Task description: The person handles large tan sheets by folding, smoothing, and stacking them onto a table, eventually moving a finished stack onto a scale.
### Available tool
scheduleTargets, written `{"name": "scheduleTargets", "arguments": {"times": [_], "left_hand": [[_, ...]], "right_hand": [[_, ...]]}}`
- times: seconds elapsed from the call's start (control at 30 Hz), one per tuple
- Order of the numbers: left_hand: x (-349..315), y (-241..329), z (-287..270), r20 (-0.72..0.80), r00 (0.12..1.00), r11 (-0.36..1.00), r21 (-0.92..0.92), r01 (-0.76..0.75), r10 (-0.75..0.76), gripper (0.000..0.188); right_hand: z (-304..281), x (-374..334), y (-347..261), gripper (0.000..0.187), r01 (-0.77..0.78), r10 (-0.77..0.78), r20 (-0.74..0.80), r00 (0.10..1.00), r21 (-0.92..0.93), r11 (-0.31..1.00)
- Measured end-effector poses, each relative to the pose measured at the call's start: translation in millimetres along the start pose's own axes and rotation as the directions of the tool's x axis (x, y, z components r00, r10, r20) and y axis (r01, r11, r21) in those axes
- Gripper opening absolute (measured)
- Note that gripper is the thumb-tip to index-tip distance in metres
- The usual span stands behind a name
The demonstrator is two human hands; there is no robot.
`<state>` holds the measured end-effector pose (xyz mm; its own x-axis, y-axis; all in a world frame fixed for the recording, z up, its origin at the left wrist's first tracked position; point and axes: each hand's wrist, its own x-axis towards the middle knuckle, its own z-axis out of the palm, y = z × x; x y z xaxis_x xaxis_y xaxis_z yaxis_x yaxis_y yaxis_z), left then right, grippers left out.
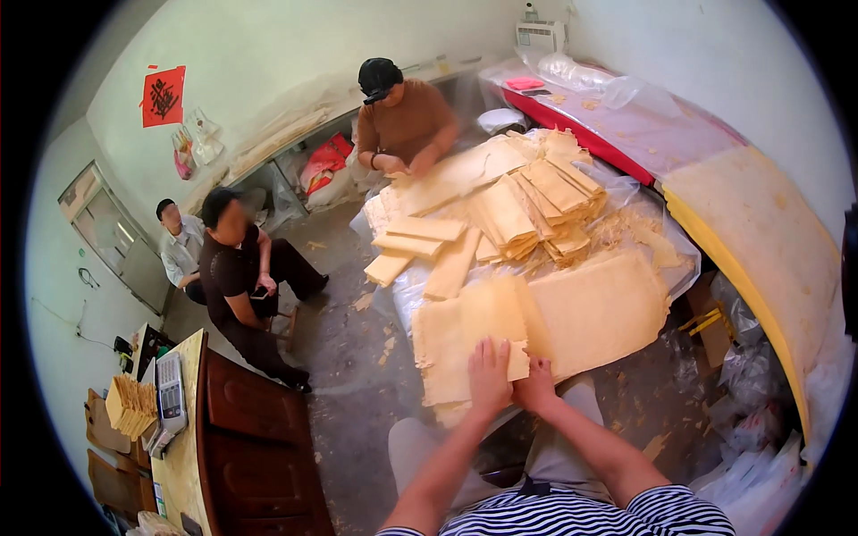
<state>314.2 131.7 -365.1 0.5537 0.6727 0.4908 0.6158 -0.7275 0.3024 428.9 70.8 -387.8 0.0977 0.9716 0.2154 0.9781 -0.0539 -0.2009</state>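
Thin pale-yellow sheets that look like tofu skin lie spread at the near end of the table. My left hand (490, 375) rests flat with its fingers stretched out on a folded tofu skin sheet (447, 344). Beside it, my right hand (535, 384) is closed on the near edge of a sheet, where a raised fold (534, 322) stands up. A wide tofu skin sheet (603, 308) lies flat to the right of that fold. Beyond my hands are folded tofu skin bundles (420, 229) and a taller heap of folded stacks (509, 214).
Across the table a co-worker (407, 125) in brown handles sheets. Two seated people (237, 268) are at the left. A desk (192, 357) there holds a scale (170, 384) and a sheet stack (130, 405). A plastic-covered bench (617, 116) and a yellow-edged surface (742, 205) run along the right.
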Motion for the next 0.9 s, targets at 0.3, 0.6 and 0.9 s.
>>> {"name": "scheduleTargets", "arguments": {"times": [0.3,0.6,0.9], "left_hand": [[-3,-11,33,0.066,0.996,0.998,-0.037,0.056,-0.053,0.062],[0,0,10,0.283,0.958,0.996,0.092,0.013,-0.039,0.078],[-54,5,42,0.258,0.961,0.981,-0.186,-0.050,0.098,0.080]], "right_hand": [[-24,3,25,0.027,0.125,-0.130,0.147,0.981,0.047,0.991],[-20,42,83,0.048,-0.101,0.268,-0.147,0.952,0.676,0.730],[-6,-27,17,0.036,-0.457,0.505,0.145,0.851,0.677,0.577]]}}
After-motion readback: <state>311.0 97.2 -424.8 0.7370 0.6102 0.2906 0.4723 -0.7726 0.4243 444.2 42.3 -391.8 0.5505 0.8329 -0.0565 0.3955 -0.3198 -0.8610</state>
